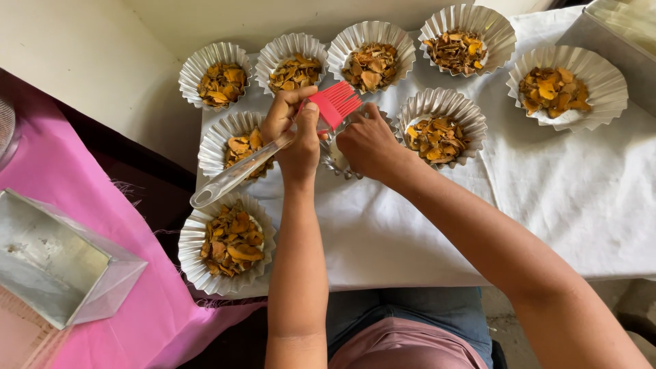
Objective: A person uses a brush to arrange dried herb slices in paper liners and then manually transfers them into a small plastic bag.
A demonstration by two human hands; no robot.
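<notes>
L hand (295, 130) clamps pastry brush (273, 147) w/ red bristles, clear handle angled down-left. R hand (369, 142) curls around rim of empty fluted tin (335, 158) at centre of white cloth (547, 198). Filled fluted tins (437, 123) w/ orange-brown chips ring it. Metal loaf pan (58, 263) on pink cloth (89, 198), well apart.

Bright, even daylight, soft shadows, mild glare on foil cups (444, 126), sharp centre, slight wide-angle bending at edges
</notes>
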